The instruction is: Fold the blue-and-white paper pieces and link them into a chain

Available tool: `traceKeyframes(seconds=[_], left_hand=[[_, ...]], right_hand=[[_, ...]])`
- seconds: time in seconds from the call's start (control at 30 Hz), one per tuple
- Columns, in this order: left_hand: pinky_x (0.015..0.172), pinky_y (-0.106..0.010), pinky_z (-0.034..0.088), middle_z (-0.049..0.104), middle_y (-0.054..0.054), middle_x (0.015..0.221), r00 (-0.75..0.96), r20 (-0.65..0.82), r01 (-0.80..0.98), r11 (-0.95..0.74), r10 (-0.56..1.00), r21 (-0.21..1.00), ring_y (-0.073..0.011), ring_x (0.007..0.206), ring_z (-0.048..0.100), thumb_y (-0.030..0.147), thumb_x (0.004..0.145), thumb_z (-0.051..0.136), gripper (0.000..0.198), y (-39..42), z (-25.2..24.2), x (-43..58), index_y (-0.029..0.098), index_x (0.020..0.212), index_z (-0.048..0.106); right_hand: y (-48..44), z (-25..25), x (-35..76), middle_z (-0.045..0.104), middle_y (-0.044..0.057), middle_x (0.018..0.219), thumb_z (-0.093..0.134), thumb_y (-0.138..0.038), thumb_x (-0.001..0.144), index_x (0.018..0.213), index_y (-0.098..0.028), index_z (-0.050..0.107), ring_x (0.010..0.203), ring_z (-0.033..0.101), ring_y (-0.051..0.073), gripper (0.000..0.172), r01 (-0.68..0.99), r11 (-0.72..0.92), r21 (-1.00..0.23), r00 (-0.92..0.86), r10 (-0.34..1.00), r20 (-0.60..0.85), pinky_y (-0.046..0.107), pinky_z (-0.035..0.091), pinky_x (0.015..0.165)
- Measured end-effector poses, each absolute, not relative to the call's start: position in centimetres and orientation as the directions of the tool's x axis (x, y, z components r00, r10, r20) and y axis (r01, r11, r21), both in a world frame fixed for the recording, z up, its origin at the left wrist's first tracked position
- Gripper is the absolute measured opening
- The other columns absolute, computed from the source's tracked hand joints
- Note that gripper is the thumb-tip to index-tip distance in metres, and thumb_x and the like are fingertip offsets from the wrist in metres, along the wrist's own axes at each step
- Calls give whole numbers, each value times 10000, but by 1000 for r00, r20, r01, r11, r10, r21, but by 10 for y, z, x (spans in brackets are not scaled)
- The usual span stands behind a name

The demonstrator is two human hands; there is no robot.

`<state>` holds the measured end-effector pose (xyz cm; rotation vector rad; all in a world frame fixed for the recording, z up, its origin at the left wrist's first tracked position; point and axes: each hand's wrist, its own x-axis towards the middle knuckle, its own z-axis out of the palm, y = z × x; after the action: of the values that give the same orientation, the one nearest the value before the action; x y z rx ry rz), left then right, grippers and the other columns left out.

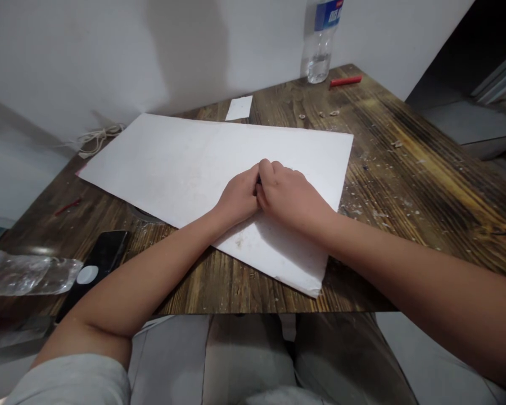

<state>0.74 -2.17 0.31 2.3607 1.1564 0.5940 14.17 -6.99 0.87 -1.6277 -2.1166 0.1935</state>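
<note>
A large white sheet (185, 163) lies across the dark wooden table (405, 185). My left hand (238, 197) and my right hand (289, 194) rest on the sheet near its middle, knuckles touching each other. Both hands are curled closed, fingers tucked under. A small dark thing shows in the gap between them, too hidden to name.
An upright water bottle (320, 45) and a red stick (344, 81) stand at the far edge by the wall. A small white paper scrap (239, 108) lies behind the sheet. At left are a crushed plastic bottle (25, 273), a black phone (99, 261) and a coiled cord (96, 138). Shavings litter the right side.
</note>
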Motion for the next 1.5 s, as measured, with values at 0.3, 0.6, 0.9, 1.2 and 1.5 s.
traceKeyframes(seconds=[0.3,0.6,0.9,1.2,1.5], left_hand=[[687,-327,438,698,-37,912,545,188,616,-542,817,572,-197,809,605,145,791,493,133,-18,0,6,222,896,520],[706,-337,444,699,-41,953,547,180,613,-538,817,579,-209,847,616,130,792,485,147,-20,1,6,227,899,514],[696,-343,443,695,-42,936,552,189,612,-548,812,571,-213,843,622,117,792,483,149,-18,0,6,227,888,513],[722,-349,452,707,-49,977,545,190,623,-546,817,560,-221,874,629,135,800,496,157,-17,-2,5,228,918,542],[687,-313,437,698,-38,920,545,186,634,-547,818,548,-200,829,616,146,805,485,116,-19,0,7,211,892,525]], right_hand=[[-65,7,144,581,121,937,348,-240,916,1029,-167,455,686,440,187,172,832,300,-467,-183,942,280,343,282,625],[-63,4,144,578,98,937,381,-262,907,994,-201,427,718,460,185,116,789,302,-535,-159,942,297,330,298,634],[-63,4,145,575,96,935,375,-272,905,983,-203,418,714,460,187,113,789,306,-533,-161,940,301,330,278,619],[-63,6,144,578,109,962,368,-261,913,1010,-189,433,738,484,196,137,800,288,-526,-162,948,272,340,284,640],[-65,6,143,576,117,963,350,-245,922,1030,-172,439,713,458,187,158,832,282,-479,-171,950,262,334,274,625]])
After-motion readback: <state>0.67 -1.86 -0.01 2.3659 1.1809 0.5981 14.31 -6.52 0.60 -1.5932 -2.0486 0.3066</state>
